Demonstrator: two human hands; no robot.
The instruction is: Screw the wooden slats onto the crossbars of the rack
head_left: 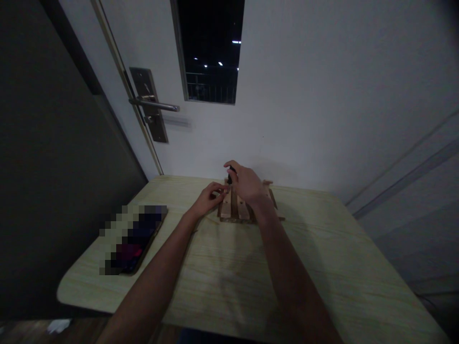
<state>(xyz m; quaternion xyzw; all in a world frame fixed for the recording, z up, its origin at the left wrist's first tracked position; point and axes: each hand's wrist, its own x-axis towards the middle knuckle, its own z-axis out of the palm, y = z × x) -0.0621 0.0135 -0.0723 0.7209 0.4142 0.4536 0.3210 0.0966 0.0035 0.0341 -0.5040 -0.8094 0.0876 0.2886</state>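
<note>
My right hand [248,184] grips the black handle of a screwdriver [230,180], held upright over the far left part of a small wooden frame [226,208]. The frame has several pale slats with dark gaps between them, and small dark holes show in the slats. My left hand [209,198] is at the frame's left side, thumb and fingers drawn together near the lower end of the screwdriver. What those fingertips pinch is too small to make out. My right hand and wrist hide the middle of the frame.
The frame lies near the back of a pale wood-grain table [229,267]. A phone [143,236], partly pixelated, lies at the left. Behind the table stands a white door [304,95] with a metal handle [158,104] and a dark window [211,48].
</note>
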